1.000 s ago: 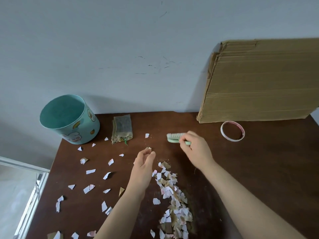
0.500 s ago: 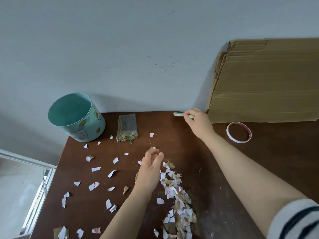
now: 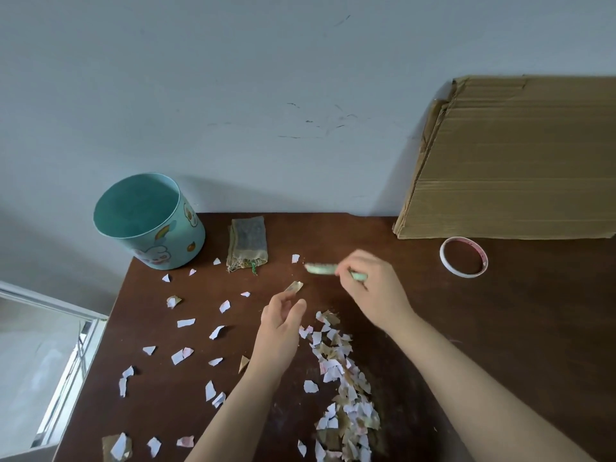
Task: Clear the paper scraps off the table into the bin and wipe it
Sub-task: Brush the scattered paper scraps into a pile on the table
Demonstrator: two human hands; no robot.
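Right hand (image 3: 373,295) gripped pale-green plastic brush (image 3: 320,269) over brown wooden table (image 3: 500,328); left hand (image 3: 280,328) half-curled, tan paper scrap (image 3: 293,287) at fingertips, hold unclear.

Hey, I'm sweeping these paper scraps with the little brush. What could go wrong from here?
1. Loose scraps lie close to the left edge of the table. A leftward stroke of the brush in your right hand could send them to the floor.
2. The bin stands at the far left corner, so a bump might knock it off.
3. A fast stroke could scatter the pile.
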